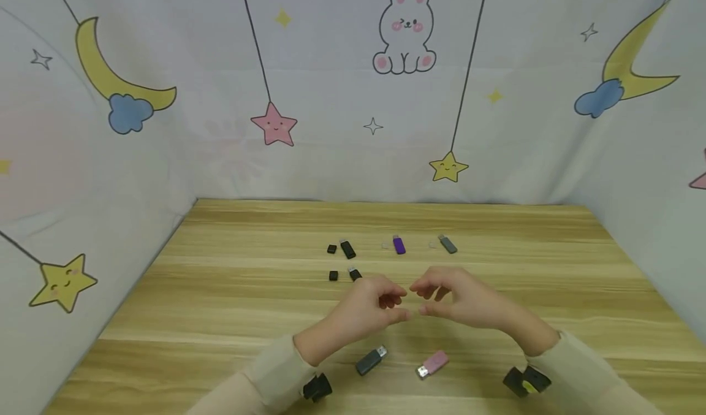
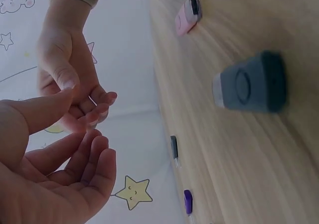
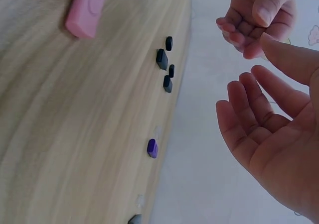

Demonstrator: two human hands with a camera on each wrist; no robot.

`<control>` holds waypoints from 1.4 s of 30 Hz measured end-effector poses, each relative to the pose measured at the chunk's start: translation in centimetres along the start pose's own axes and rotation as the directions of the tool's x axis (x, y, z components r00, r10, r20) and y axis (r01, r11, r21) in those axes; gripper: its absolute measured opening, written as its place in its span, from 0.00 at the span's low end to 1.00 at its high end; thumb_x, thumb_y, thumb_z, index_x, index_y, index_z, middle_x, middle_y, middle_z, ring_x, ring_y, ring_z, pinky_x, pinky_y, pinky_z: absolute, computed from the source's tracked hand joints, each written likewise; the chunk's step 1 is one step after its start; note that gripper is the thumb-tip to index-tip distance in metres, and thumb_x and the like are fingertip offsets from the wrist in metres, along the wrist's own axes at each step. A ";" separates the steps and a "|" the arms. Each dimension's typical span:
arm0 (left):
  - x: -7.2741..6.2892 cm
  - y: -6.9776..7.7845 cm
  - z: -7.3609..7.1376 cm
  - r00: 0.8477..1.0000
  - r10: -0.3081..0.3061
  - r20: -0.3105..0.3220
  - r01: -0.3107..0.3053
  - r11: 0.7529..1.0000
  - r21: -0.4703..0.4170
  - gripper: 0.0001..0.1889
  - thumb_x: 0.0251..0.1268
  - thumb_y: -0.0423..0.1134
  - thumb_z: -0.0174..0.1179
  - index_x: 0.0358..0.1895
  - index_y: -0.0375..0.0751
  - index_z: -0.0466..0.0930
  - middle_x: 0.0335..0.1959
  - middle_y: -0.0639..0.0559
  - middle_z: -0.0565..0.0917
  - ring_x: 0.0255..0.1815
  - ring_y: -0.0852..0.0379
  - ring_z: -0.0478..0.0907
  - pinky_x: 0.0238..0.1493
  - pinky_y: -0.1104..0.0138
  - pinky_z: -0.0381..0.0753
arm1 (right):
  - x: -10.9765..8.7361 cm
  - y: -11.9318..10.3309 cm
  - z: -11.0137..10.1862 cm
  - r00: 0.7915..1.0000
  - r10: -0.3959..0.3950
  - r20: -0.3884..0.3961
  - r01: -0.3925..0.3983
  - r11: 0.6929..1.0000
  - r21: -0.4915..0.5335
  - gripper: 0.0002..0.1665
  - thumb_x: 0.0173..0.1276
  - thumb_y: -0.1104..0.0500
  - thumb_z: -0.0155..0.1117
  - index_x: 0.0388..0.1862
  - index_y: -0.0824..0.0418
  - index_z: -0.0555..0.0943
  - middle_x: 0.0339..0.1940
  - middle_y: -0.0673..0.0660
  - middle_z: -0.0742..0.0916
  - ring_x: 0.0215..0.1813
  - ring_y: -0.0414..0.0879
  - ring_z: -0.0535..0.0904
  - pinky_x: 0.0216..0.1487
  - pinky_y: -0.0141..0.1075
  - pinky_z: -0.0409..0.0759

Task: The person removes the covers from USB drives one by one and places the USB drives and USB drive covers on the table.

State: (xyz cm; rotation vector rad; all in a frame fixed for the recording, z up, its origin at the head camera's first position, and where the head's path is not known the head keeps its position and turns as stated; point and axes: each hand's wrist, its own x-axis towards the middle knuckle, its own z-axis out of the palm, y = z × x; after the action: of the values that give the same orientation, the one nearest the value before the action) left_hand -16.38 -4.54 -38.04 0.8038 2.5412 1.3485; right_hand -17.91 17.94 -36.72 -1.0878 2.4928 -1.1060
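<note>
As we look from left to right across the wood-grained table [image 1: 165, 323], we first meet two small black square caps, the far one [image 1: 331, 249] and the near one [image 1: 333, 276], just beside two black USB sticks. The farther stick [image 1: 348, 250] points its plug away and to the left, its long axis slanting back toward us and rightward; the nearer stick [image 1: 355, 274] points much the same way, but we see only part of it past the left hand [image 1: 375, 304]. That hand is held above the table, fingers loosely bent, thumb apart from them, and we see nothing in its grasp. Closer to us lies a dark grey oblong USB stick [image 1: 369, 363], its long axis diagonal, its silver metal plug pointing away and rightward. At the back we find a purple USB stick [image 1: 399, 245] with its plug facing away, slightly left. Next, near our edge, a pink oblong USB stick [image 1: 435, 362] lies on a similar diagonal, though its silver plug points toward us and leftward. The right hand [image 1: 463, 298] faces the left one across a narrow gap, its fingers relaxed and half bent, holding nothing; beyond it, a grey USB stick [image 1: 448, 244] aims its plug away and leftward.
</note>
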 end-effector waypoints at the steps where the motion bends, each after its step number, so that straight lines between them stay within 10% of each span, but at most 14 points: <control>1: -0.1 0.0 0.3 1.000 0.008 0.009 -0.008 1.000 -0.007 0.15 0.56 0.36 0.70 0.45 0.31 0.84 0.36 0.45 0.84 0.34 0.63 0.75 0.37 0.74 0.77 | -0.2 0.1 0.1 1.000 -0.008 0.001 0.008 1.000 0.002 0.17 0.67 0.55 0.65 0.51 0.63 0.81 0.42 0.51 0.84 0.44 0.46 0.80 0.45 0.36 0.81; 13: -1.1 0.0 3.0 0.997 0.028 0.077 -0.026 0.999 -0.020 0.15 0.52 0.34 0.72 0.41 0.29 0.84 0.28 0.51 0.82 0.28 0.70 0.72 0.32 0.78 0.75 | -1.8 1.2 1.5 0.998 -0.053 0.041 0.053 0.999 -0.010 0.14 0.64 0.58 0.68 0.48 0.60 0.82 0.40 0.52 0.83 0.43 0.46 0.80 0.43 0.36 0.81; 31: -1.3 -0.4 4.8 0.979 -0.144 0.147 0.146 0.989 0.001 0.16 0.44 0.34 0.74 0.36 0.29 0.84 0.22 0.58 0.79 0.24 0.69 0.70 0.29 0.77 0.74 | -2.4 3.3 3.4 0.986 0.034 0.163 -0.027 0.999 -0.047 0.18 0.56 0.52 0.73 0.45 0.55 0.84 0.40 0.42 0.82 0.46 0.37 0.75 0.50 0.36 0.75; 42: -0.9 -0.7 5.4 0.976 -0.107 0.190 0.086 0.990 0.115 0.12 0.42 0.37 0.76 0.22 0.37 0.81 0.13 0.63 0.69 0.17 0.70 0.62 0.21 0.79 0.64 | -2.4 3.3 3.6 0.978 0.020 0.209 -0.014 0.999 -0.031 0.18 0.55 0.49 0.74 0.42 0.56 0.84 0.39 0.44 0.82 0.43 0.34 0.74 0.46 0.32 0.76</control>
State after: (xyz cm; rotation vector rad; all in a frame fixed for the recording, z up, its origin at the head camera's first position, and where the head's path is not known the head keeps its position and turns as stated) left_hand -13.83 -1.40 -41.83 0.7777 2.4782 1.0573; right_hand -16.41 19.08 -41.76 -1.1257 2.3557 -0.9010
